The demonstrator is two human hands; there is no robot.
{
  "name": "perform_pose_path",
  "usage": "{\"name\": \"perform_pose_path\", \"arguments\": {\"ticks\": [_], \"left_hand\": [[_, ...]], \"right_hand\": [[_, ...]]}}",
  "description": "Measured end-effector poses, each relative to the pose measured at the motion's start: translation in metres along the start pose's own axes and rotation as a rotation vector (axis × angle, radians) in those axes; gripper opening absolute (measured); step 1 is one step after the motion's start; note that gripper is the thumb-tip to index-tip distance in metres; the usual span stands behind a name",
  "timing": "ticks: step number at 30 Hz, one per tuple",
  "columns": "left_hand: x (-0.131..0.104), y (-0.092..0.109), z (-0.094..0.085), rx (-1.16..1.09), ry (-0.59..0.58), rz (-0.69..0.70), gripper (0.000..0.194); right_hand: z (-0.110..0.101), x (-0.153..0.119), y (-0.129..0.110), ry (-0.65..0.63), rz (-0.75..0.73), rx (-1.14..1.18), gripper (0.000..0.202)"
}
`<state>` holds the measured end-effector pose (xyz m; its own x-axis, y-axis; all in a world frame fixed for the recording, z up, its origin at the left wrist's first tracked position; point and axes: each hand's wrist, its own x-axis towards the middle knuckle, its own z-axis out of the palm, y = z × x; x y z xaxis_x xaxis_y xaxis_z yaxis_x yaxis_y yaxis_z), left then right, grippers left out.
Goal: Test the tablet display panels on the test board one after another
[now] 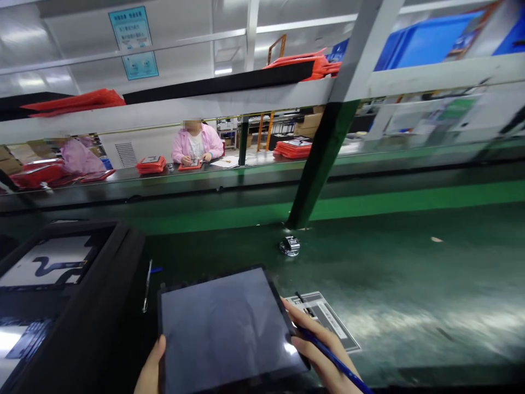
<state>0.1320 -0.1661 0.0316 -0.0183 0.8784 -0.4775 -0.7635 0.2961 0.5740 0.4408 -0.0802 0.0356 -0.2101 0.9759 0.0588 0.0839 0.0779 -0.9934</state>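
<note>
A flat display panel (225, 328) with a grey glossy face and black border is held up in front of me, tilted. My left hand (151, 368) grips its left edge, the thumb showing at the border. At the right edge my right hand (324, 350) holds the panel too, with a blue pen-like tool (332, 358) tucked between its fingers. Under and beside that hand lies a printed card or sheet (334, 323) on the green bench. The fingers behind the panel are hidden.
Black trays (123, 257) with panels and flex cables stand at left. A thin metal tool (147, 287) lies beside them. A shiny metal object (290, 246) sits near the post (324, 153). Across the bench, a person in pink (197, 142) works beside red stacks (151, 165).
</note>
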Motion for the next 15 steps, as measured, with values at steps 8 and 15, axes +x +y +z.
{"name": "perform_pose_path", "arguments": {"ticks": [8,15], "left_hand": [[0.001,0.002,0.016,-0.055,0.053,-0.062,0.053],[0.01,-0.007,0.006,-0.156,0.07,-0.031,0.059]], "right_hand": [[-0.003,0.001,0.006,-0.15,-0.065,0.073,0.062],[-0.022,0.01,0.022,-0.158,-0.091,-0.011,0.059]]}}
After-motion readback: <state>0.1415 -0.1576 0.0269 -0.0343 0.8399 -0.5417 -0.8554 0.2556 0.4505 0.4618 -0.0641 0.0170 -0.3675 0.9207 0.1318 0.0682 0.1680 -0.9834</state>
